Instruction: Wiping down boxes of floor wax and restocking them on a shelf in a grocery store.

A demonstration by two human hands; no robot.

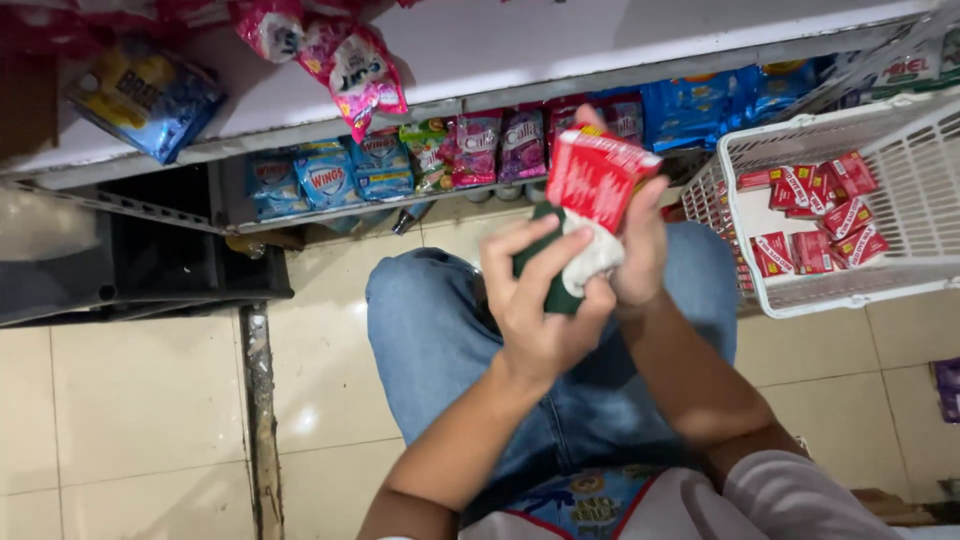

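My right hand [640,250] holds a small red carton [597,177] upright in front of the shelf. My left hand [535,300] presses a green and white cloth [578,270] against the carton's lower side. Both hands are raised over my knees in blue jeans [440,340]. To the right stands a white plastic basket [900,160] holding several more red cartons [815,215] like the one I hold.
A low white shelf [520,50] runs across the top, with pink sachets [350,65] and a blue and yellow pack [150,95] on it. Blue, green and pink packets [440,155] line the tier below. Cream floor tiles [140,400] lie at the left.
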